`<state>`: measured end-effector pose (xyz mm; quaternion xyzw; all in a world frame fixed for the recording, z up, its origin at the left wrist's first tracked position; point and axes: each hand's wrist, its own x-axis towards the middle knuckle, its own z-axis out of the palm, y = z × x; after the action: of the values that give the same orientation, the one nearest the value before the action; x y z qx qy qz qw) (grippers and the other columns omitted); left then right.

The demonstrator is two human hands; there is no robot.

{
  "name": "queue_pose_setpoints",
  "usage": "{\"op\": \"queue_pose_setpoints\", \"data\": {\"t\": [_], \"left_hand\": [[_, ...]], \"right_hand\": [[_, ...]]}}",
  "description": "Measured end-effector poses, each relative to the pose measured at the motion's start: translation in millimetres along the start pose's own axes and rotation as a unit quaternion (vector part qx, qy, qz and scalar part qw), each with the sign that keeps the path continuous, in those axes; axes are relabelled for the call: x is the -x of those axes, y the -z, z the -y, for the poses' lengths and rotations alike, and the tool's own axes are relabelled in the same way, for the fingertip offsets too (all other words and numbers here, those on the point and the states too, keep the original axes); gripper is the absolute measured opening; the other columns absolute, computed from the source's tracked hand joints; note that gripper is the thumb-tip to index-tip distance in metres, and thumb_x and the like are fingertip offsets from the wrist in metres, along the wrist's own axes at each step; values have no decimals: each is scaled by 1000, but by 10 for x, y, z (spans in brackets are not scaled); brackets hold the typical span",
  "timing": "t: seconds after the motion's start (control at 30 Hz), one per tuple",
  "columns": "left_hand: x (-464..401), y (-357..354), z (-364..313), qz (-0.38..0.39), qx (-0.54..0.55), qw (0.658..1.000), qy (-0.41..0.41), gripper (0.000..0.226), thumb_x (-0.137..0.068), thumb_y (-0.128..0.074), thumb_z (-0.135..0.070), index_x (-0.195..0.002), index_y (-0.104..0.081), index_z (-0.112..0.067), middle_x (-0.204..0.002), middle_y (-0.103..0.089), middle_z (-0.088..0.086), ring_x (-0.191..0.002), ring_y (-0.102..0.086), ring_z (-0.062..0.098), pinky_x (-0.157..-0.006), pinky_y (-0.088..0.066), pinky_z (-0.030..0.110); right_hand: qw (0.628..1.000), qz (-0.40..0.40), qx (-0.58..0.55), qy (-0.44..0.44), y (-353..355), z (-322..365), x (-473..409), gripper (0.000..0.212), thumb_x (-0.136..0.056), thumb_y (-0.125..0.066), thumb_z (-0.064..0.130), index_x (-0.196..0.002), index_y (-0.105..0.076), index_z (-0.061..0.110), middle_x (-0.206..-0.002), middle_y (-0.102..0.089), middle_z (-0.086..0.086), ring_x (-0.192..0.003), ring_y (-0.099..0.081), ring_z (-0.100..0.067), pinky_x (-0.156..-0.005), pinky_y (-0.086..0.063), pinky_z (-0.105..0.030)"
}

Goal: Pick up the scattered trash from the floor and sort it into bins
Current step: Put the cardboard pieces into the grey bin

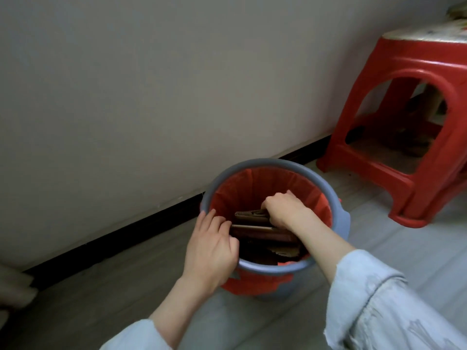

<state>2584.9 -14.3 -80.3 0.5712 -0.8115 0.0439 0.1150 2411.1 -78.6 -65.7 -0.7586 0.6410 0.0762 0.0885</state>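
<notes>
currently both hands are reached into the blue-grey bin (275, 164), which is lined with a red bag (250, 183). right hand (283, 208) is curled around the top edge of a folded cardboard piece (252, 215) inside the bin. left hand (212, 245) is hooked over the near-left rim, fingers curled against more flattened cardboard (262, 234) just beside it. a red plastic stool (401, 152) is seen well beyond the right hand. wall and black skirting (113, 236) are seen beyond the left hand.
</notes>
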Motion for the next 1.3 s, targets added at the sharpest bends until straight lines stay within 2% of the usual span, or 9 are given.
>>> {"op": "queue_pose_setpoints", "data": {"t": [0.17, 0.3, 0.5, 0.7, 0.8, 0.93, 1.07, 1.17, 1.3], "left_hand": [[8, 20, -11, -15, 5, 1000, -3, 45, -75, -33, -24, -88, -72, -6, -89, -70, 9, -102, -62, 29, -104, -25, 36], [23, 35, -46, -23, 9, 1000, 4, 43, -74, -33, -23, -85, -72, -6, -86, -69, 9, -100, -62, 29, -104, -25, 36], [11, 8, -31, -19, -5, 1000, 18, 43, -74, -33, -23, -85, -70, -6, -86, -68, 10, -103, -61, 29, -107, -31, 38], [9, 2, -49, -21, -19, 999, 27, 42, -75, -32, -23, -84, -69, -5, -85, -67, 12, -102, -61, 30, -104, -26, 35], [6, 0, -44, -20, -17, 999, 30, 43, -75, -31, -24, -84, -69, -4, -85, -68, 11, -103, -61, 29, -105, -28, 36], [21, 3, -57, -10, -27, 999, 25, 46, -75, -30, -25, -87, -70, -5, -88, -69, 10, -106, -61, 28, -104, -38, 39], [6, -24, -38, -13, -31, 999, 28, 46, -74, -30, -25, -87, -70, -6, -90, -69, 10, -107, -60, 28, -106, -35, 38], [11, -26, -36, -11, -30, 999, 22, 45, -75, -30, -25, -86, -70, -7, -89, -69, 9, -106, -60, 27, -104, -37, 39], [14, 1, -46, -13, -18, 1000, 21, 46, -74, -30, -25, -85, -71, -6, -87, -68, 10, -104, -61, 29, -103, -39, 38]], "right_hand": [[1000, 1, 19, 11, -97, -53, -31, 38, -88, -46, 7, -124, -56, 14, -122, -58, -15, -113, -56, -33, -90, -46, -36], [997, 78, -22, 6, -70, -93, -206, 41, -87, -47, 8, -126, -55, 18, -125, -57, -15, -115, -54, -32, -91, -45, -35], [987, 156, 3, 46, -167, -50, -158, 42, -86, -44, 8, -122, -60, 22, -124, -59, -13, -114, -55, -31, -92, -44, -32], [968, 238, 10, 82, 166, -105, 0, 51, -83, -38, 4, -119, -64, 28, -121, -63, 1, -108, -58, -20, -85, -44, -25], [958, 269, 22, 95, 176, -34, -33, 50, -82, -37, 3, -118, -65, 25, -119, -64, 1, -105, -59, -20, -89, -48, -29], [961, 270, 20, 66, -41, 42, -138, 37, -85, -48, 15, -118, -65, 21, -117, -65, -5, -103, -62, -25, -90, -50, -34], [962, 270, 19, 42, -216, 32, -52, 35, -82, -60, 25, -117, -65, 24, -113, -66, -5, -101, -63, -24, -81, -49, -28], [956, 292, -4, 20, -308, 6, 13, 34, -88, -48, 20, -120, -60, 17, -119, -62, -7, -106, -59, -28, -77, -43, -29], [974, 218, -58, 13, -262, 16, 14, 43, -87, -40, 17, -125, -54, 31, -130, -56, -7, -114, -55, -29, -94, -44, -34]]}}
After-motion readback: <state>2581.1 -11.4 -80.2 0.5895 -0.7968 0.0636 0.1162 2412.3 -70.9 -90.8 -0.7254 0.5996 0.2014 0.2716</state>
